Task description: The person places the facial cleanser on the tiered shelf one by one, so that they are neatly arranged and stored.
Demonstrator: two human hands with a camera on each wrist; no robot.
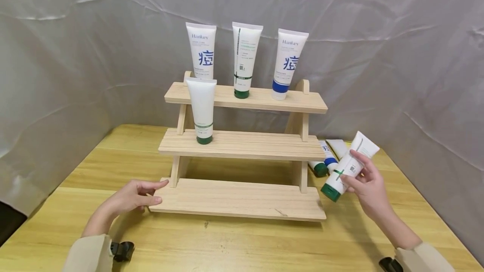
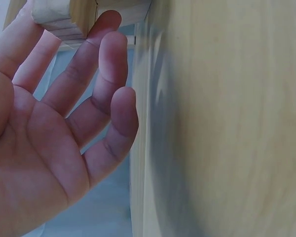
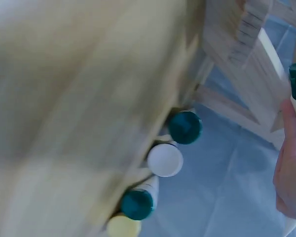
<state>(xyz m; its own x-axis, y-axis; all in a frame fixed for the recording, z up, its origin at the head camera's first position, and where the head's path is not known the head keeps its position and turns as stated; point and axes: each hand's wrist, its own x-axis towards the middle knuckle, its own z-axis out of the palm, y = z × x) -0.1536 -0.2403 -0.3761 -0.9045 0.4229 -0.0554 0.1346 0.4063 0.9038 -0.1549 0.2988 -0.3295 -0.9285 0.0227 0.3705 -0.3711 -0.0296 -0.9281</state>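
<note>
My left hand [image 1: 132,198] rests at the left end of a three-tier wooden display stand [image 1: 242,200], thumb and forefinger touching the bottom shelf. Its other fingers are loosely bent in the left wrist view, where the shelf's end [image 2: 64,19] shows. My right hand [image 1: 368,184] grips a white squeeze tube [image 1: 349,167] with a green cap, tilted, to the right of the stand. On the top shelf stand a blue-lettered tube [image 1: 202,51], a green-capped tube [image 1: 245,60] and another blue-lettered tube [image 1: 289,62]. A green-capped tube [image 1: 203,110] stands at the middle shelf's left.
Several more tubes lie on the wooden table behind the stand's right side, among them a blue-banded tube [image 1: 328,156]. Their caps, including a white cap [image 3: 165,160] and a yellow cap [image 3: 123,226], face the right wrist camera. Grey cloth [image 1: 378,66] hangs behind the table.
</note>
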